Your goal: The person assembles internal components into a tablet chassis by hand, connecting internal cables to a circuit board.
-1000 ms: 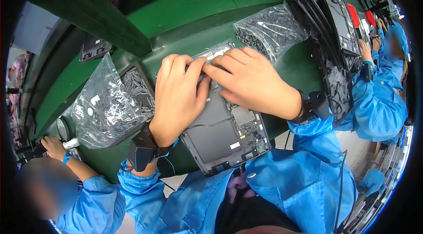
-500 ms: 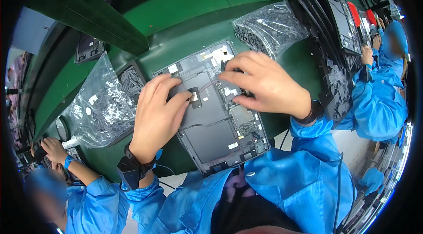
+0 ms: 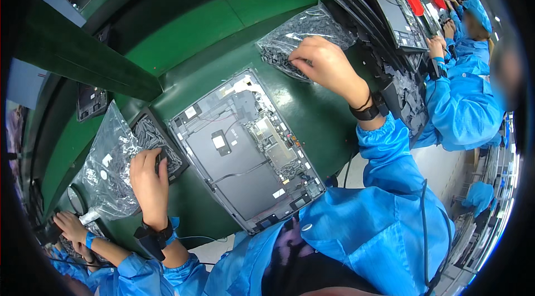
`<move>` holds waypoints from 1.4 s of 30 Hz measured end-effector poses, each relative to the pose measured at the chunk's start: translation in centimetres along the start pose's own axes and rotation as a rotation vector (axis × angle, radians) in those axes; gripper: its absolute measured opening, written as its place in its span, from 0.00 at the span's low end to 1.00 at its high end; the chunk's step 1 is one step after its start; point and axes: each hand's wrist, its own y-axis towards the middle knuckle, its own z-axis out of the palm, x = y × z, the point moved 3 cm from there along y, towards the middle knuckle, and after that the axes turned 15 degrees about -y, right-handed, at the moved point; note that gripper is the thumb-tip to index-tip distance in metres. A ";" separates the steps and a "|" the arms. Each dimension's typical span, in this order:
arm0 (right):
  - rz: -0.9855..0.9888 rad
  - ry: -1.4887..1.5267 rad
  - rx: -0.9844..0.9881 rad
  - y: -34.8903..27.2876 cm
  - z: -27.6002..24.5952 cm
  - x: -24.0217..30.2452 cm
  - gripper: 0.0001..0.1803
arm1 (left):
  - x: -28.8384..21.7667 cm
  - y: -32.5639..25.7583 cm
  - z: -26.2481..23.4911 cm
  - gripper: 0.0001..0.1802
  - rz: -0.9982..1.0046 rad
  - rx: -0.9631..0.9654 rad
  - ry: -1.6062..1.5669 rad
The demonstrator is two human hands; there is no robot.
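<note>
An opened laptop chassis (image 3: pixel 251 179) lies on the green bench in front of me, its battery, cables and circuit board exposed. To its left my left hand (image 3: pixel 148 179) dips into a black tray (image 3: pixel 177 163) of small dark grey strips (image 3: pixel 147 131), fingers closed together; what they pinch is hard to make out. Beyond the laptop, my right hand (image 3: pixel 329 67) reaches to a clear plastic bag (image 3: pixel 306 26) of small dark pieces. Its thumb and index finger are pinched at the bag's near side; anything between them is too small to name.
A second clear bag (image 3: pixel 108 176) lies left of the tray. A green post (image 3: pixel 83 51) rises at the back left. Stacked laptop parts (image 3: pixel 390 9) and a box of grey scraps (image 3: pixel 409 98) stand at right. Co-workers in blue (image 3: pixel 465 109) sit on both sides.
Both hands have left the laptop: my left went to the tray at the left, my right up to the far bag. The laptop is now uncovered, and the view has shifted.
</note>
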 end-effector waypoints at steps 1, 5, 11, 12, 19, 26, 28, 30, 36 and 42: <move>0.002 -0.002 -0.001 0.1 0.1 0.3 0.03 | -0.1 0.1 0.4 0.09 -0.011 0.018 0.021; 0.023 -0.032 0.002 0.9 0.8 0.8 0.04 | 0.8 0.1 0.6 0.06 -0.040 -0.003 -0.042; -0.037 -0.007 0.020 2.6 3.6 2.4 0.05 | 1.7 -1.2 -1.0 0.04 -0.060 -0.037 -0.087; -0.045 -0.007 0.014 2.9 4.4 2.7 0.04 | 2.0 -1.5 -1.7 0.05 -0.045 -0.087 -0.112; 0.069 0.014 0.037 2.2 3.8 1.7 0.05 | 3.4 0.0 -2.3 0.05 -0.060 -0.150 -0.144; 0.083 0.092 0.062 2.1 4.1 1.6 0.06 | 2.0 1.9 -0.6 0.08 0.079 -0.066 -0.097; 0.028 0.049 0.020 2.0 4.0 1.5 0.06 | 2.6 2.1 -0.6 0.08 0.008 -0.073 -0.139; 0.023 0.055 0.026 2.0 4.1 1.5 0.05 | 2.9 2.4 -0.6 0.09 -0.065 -0.081 -0.180; 0.062 0.025 0.038 1.7 3.8 1.1 0.04 | 3.6 4.1 0.7 0.08 0.063 -0.035 -0.138; 0.129 0.214 -0.005 2.1 4.1 1.4 0.03 | 3.4 3.4 -0.8 0.05 0.188 -0.082 -0.087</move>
